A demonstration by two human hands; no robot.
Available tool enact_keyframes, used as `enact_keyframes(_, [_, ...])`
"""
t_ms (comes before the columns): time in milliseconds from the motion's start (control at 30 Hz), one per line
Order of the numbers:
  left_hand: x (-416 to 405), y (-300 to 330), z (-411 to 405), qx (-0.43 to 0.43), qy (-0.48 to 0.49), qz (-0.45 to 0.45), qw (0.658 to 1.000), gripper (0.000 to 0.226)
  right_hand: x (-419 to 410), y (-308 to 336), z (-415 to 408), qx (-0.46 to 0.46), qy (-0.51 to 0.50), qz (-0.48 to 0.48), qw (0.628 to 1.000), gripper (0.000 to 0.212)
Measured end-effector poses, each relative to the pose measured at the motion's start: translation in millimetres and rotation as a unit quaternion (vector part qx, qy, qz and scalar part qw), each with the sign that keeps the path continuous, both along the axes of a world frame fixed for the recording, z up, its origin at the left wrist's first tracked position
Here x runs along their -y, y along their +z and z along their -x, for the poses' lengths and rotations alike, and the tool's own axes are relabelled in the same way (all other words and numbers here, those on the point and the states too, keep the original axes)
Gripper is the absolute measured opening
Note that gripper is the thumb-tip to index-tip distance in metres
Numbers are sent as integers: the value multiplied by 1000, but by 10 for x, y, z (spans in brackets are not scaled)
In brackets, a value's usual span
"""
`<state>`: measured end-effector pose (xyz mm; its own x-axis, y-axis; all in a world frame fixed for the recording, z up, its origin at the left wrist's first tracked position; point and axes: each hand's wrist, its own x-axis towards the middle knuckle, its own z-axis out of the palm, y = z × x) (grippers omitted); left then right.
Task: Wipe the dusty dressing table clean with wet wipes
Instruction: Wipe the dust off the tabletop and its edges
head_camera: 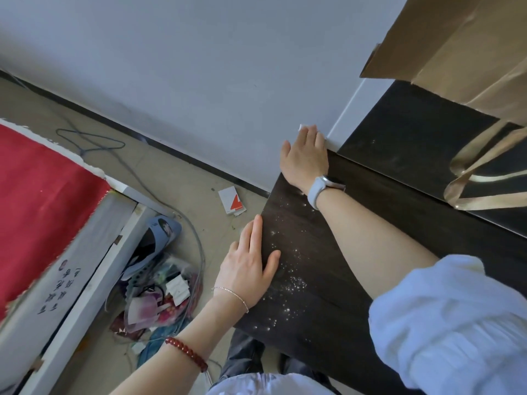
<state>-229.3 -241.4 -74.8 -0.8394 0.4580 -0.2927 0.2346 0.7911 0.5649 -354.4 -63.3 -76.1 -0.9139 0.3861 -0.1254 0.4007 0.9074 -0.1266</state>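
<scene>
The wet wipe (302, 128) was almost wholly hidden under the right hand (305, 155); only small white corners showed past the fingertips, so how the grip lay on it could not be told. The right forearm covered a strip of the desk (313, 252), and the desk's near end ran out of the picture's bottom edge. The brown paper bag (456, 47) was cut off by the top and right edges and hid the far right of the desk. The red bed cover (42, 195) was cut by the left edge. The clutter in the clear plastic bag (159, 292) on the floor was too jumbled to name. The writing on the bed frame (57, 286) was unreadable.
</scene>
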Motion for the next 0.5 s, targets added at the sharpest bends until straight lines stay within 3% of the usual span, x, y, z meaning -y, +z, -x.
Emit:
enact_keyframes(167, [16,-10,-5,18,8,-20,1000,63,-134,20,-563,-87,164,119,975,38])
enact_keyframes(333, [52,-30,9,51,29,-89,994,61,9,144,-1524,8,385,148,911,50])
enact_keyframes(400, [44,-36,23,52,34,-99,993,61,-107,119,-1370,5,378,118,918,50])
enact_keyframes(500, [29,-22,18,53,46,-106,992,60,-235,92,-756,-20,260,63,963,50])
